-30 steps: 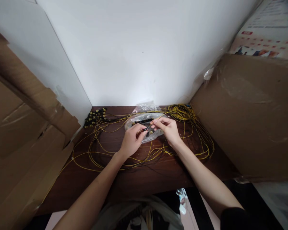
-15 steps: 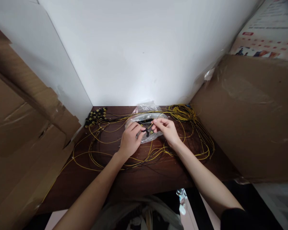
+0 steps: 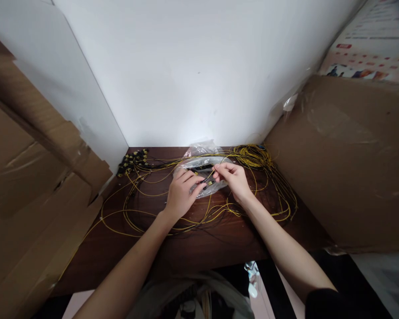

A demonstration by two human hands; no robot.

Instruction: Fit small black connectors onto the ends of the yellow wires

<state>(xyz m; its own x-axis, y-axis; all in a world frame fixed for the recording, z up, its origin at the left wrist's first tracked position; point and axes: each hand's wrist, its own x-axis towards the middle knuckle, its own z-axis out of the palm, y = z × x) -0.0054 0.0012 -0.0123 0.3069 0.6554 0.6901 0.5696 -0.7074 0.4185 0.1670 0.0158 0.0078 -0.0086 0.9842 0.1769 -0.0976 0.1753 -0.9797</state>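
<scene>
Over a clear plastic bag (image 3: 199, 149) on the dark wooden tabletop, my two hands work close together. My left hand (image 3: 183, 193) pinches a small black connector (image 3: 203, 181) between thumb and fingers, which cover much of it. Just to the right, my right hand (image 3: 233, 179) is closed on a thin yellow wire (image 3: 212, 173) that runs toward the connector. Whether the wire sits inside the connector I cannot tell. Small black and yellow parts (image 3: 210, 182) lie in the bag beneath my fingers.
A pile of black and yellow connectors (image 3: 133, 161) lies at the back left. Coiled yellow wires (image 3: 252, 157) sit at the back right, with loops spreading across the tabletop (image 3: 193, 252). Cardboard boxes (image 3: 346, 168) flank both sides, and a white panel (image 3: 196, 79) stands behind.
My right hand has shifted slightly right. My left fingers have moved a little right and now cover more of the black connector, which showed more fully before.
</scene>
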